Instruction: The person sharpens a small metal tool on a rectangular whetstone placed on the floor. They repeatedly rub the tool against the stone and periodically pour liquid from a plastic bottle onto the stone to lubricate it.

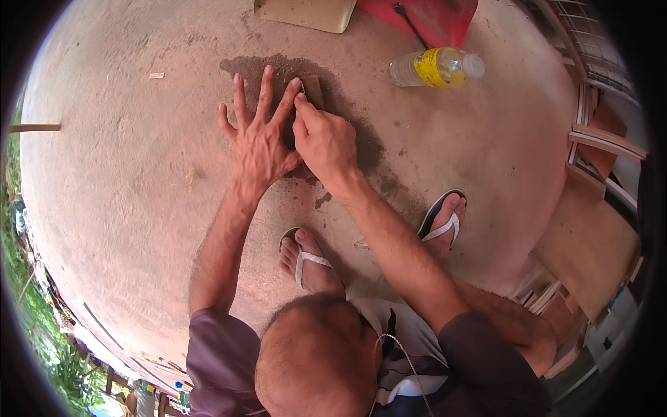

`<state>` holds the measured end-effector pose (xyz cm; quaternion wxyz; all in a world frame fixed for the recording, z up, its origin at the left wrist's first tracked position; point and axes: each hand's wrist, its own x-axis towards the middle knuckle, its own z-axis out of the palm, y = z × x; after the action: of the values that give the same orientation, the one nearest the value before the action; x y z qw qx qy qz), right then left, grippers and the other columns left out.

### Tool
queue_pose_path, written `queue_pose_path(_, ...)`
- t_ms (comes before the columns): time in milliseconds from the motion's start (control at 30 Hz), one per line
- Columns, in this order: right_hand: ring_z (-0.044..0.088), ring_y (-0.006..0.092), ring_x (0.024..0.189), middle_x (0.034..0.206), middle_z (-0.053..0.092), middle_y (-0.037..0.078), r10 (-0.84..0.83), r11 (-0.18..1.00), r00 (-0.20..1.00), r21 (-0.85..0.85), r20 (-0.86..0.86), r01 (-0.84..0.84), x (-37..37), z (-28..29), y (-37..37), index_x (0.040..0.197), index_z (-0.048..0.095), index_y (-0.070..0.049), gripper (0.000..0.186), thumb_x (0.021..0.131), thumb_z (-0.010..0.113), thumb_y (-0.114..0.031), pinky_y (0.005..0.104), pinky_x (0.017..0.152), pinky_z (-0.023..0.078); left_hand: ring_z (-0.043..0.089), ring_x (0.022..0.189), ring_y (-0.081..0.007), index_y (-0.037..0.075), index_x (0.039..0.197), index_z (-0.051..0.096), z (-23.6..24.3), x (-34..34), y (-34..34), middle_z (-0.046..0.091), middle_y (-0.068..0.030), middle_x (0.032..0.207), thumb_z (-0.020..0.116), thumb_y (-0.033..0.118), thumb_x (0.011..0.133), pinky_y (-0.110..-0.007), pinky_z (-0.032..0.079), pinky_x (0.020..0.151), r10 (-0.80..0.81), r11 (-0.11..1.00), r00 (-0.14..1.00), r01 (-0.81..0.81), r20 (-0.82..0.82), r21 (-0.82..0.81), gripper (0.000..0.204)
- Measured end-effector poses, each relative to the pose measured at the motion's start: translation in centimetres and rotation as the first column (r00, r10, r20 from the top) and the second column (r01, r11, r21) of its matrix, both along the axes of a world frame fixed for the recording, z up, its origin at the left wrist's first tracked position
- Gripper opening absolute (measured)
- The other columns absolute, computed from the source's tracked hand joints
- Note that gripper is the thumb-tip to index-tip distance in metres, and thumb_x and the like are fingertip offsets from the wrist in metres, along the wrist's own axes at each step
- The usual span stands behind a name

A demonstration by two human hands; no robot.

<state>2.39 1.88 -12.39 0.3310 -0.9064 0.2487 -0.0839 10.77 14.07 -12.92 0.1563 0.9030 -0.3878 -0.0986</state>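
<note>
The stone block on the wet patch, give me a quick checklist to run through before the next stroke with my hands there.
1. Block seated flat: the small brown block lies on the concrete floor inside the dark wet patch. Ok.
2. Left hand steady: fingers spread, fingertips pressing beside the block. Ok.
3. Right hand grip: fingers pinched at the block's edge; what they hold is too small to tell. Cannot tell.
4. Wet enough: the patch is dark around both hands. Ok.
5. Water in reach: the plastic bottle lies on its side to the right, apart from the patch. Ok.
6. Feet clear: both sandalled feet sit behind the hands. Ok.
</note>
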Motion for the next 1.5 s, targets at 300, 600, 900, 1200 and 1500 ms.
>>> queue_pose_path(300,0.080,0.0346,0.082,0.098,0.081,0.016,0.010,1.000,0.999,0.017,-0.047,-0.009,-8.8,-0.5,3.9,0.138,0.075,-0.008,0.039,0.099,0.073,-0.008,0.0442,0.066,0.064,0.004,0.171,-0.0437,0.037,0.175,0.035,1.1,-7.4,3.9,0.018,-0.0041,0.187,0.078,0.045,0.079,-0.070,-0.001,0.129,0.000,0.987,0.989,0.024,-0.149,0.161,0.106)
queue_pose_path(600,0.078,0.0355,0.072,0.086,0.077,0.016,0.050,0.998,0.998,-0.024,-0.025,-0.051,-10.8,-1.1,4.3,0.149,0.067,-0.009,0.052,0.098,0.073,-0.013,0.0469,0.060,0.064,0.005,0.172,-0.0420,0.032,0.176,0.033,0.4,-8.7,4.1,0.020,-0.0036,0.187,0.075,0.039,0.078,-0.069,-0.005,0.130,-0.029,0.999,0.966,0.037,-0.258,0.029,0.107)
queue_pose_path(900,0.078,0.0402,0.083,0.097,0.079,0.021,0.015,0.999,0.998,0.030,-0.066,-0.013,1.6,0.1,0.6,0.135,0.073,-0.004,0.035,0.101,0.070,-0.012,0.0481,0.068,0.063,0.004,0.172,-0.0424,0.032,0.174,0.038,-0.5,0.9,0.0,0.022,-0.0040,0.186,0.074,0.041,0.084,-0.069,-0.004,0.129,0.049,0.998,0.999,-0.049,-0.004,-0.047,0.098)
queue_pose_path(1200,0.078,0.0373,0.075,0.088,0.078,0.020,-0.046,0.999,0.999,0.008,-0.023,0.046,-10.0,-0.4,3.6,0.135,0.076,-0.007,0.036,0.099,0.073,-0.009,0.0473,0.064,0.062,0.008,0.171,-0.0430,0.034,0.175,0.036,1.4,-8.2,2.9,0.019,-0.0057,0.187,0.077,0.049,0.080,-0.073,-0.001,0.127,-0.062,0.985,0.976,0.094,-0.208,0.147,0.104)
queue_pose_path(1500,0.078,0.0374,0.072,0.084,0.077,0.018,-0.010,1.000,1.000,-0.018,-0.027,0.010,-11.8,-0.4,4.4,0.142,0.070,-0.006,0.043,0.100,0.071,-0.016,0.0486,0.060,0.063,0.006,0.173,-0.0387,0.019,0.175,0.037,0.6,-9.3,3.8,0.024,0.0003,0.186,0.073,0.034,0.071,-0.065,-0.010,0.130,-0.156,0.979,0.958,0.181,-0.240,0.088,0.110)
